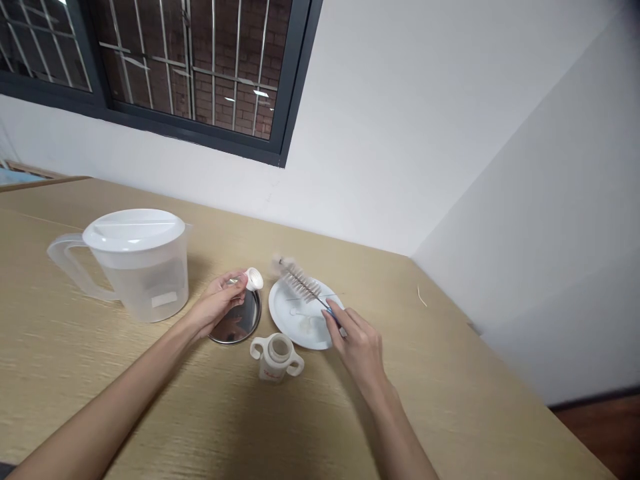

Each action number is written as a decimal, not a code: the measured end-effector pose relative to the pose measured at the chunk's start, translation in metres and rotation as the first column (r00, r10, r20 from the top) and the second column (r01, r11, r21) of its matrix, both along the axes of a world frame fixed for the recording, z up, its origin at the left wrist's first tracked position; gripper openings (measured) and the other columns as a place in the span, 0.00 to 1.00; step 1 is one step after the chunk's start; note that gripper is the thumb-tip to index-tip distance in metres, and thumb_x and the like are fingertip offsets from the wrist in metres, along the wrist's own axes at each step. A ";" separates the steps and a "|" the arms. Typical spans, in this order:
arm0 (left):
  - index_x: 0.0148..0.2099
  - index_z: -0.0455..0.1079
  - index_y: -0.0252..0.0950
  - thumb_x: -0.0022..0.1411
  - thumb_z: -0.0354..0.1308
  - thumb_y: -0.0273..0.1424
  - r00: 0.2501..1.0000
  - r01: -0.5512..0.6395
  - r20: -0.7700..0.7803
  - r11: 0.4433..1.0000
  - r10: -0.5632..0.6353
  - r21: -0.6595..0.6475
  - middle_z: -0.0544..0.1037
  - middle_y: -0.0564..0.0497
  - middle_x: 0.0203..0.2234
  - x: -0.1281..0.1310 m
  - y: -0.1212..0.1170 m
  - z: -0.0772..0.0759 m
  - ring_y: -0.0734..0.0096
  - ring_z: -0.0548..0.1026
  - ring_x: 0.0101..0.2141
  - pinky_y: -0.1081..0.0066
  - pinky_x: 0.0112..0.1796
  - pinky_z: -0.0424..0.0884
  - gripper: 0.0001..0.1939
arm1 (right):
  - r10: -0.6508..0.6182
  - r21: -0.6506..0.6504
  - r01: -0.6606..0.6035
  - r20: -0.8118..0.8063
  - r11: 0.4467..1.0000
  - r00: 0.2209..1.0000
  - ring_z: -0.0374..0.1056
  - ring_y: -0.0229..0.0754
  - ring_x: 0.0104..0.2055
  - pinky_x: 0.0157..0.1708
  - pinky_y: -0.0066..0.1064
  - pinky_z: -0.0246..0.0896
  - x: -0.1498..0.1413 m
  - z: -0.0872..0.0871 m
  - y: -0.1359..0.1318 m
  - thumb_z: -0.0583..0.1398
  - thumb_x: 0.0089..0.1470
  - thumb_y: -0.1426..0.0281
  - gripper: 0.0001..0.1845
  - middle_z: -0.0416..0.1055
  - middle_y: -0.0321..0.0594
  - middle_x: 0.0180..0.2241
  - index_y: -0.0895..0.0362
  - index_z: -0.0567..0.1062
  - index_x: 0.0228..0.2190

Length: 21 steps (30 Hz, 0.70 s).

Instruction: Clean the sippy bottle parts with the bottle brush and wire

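Observation:
My left hand is closed on a small white bottle cap, its round hollow side turned to the right, above a round metal tray. Between the fingers of my right hand is the blue handle of a bottle brush. The brush's bristles point up and left over a white plate, their tip slightly blurred. A small bottle with two handles stands upright and uncapped on the table, between my forearms. Thin wire-like pieces lie on the plate, too fine to name.
A translucent lidded pitcher stands at the left, its handle facing left. A thin pale strip lies on the wooden table at the right. Behind the table are a white wall and a barred window.

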State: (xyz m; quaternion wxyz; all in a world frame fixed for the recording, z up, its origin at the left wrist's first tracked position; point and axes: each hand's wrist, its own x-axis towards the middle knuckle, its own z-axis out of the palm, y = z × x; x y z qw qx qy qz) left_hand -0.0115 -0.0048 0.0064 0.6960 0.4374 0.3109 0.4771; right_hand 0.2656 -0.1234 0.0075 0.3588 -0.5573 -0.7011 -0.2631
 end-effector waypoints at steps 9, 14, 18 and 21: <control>0.59 0.66 0.36 0.52 0.71 0.38 1.000 -0.006 -0.015 0.999 0.007 0.033 0.77 0.50 0.34 -0.003 0.001 -0.002 0.77 0.73 0.30 0.76 0.34 0.69 0.35 | 0.087 -0.129 -0.085 0.011 0.988 0.996 0.65 0.33 0.23 0.25 0.25 0.54 -0.002 -0.002 0.000 0.56 0.65 0.66 0.15 0.71 0.36 0.25 0.56 0.77 0.49; 0.57 0.69 0.40 0.52 0.70 0.36 1.000 0.012 0.003 0.996 -0.012 0.085 0.76 0.49 0.40 -0.003 -0.002 0.002 0.73 0.74 0.40 0.73 0.42 0.69 0.31 | 0.011 -0.047 -0.016 -0.090 0.999 0.996 0.66 0.34 0.23 0.25 0.25 0.56 0.007 0.000 0.002 0.56 0.64 0.65 0.16 0.73 0.38 0.26 0.59 0.78 0.46; 0.56 0.70 0.38 0.51 0.71 0.34 0.999 -0.028 0.020 0.995 0.027 0.092 0.77 0.48 0.42 -0.001 -0.001 0.002 0.71 0.74 0.42 0.72 0.43 0.69 0.29 | 0.050 -0.034 -0.054 -0.112 0.998 0.992 0.65 0.34 0.23 0.25 0.25 0.57 0.002 0.002 0.001 0.57 0.64 0.65 0.16 0.72 0.38 0.24 0.59 0.77 0.47; 0.56 0.70 0.38 0.51 0.72 0.33 0.998 -0.047 0.050 0.997 0.043 0.062 0.78 0.48 0.40 -0.001 0.000 0.000 0.73 0.75 0.39 0.74 0.40 0.69 0.30 | 0.067 -0.039 -0.071 -0.103 0.997 0.992 0.63 0.33 0.22 0.24 0.25 0.56 -0.002 0.003 0.000 0.57 0.63 0.66 0.15 0.69 0.36 0.22 0.59 0.78 0.46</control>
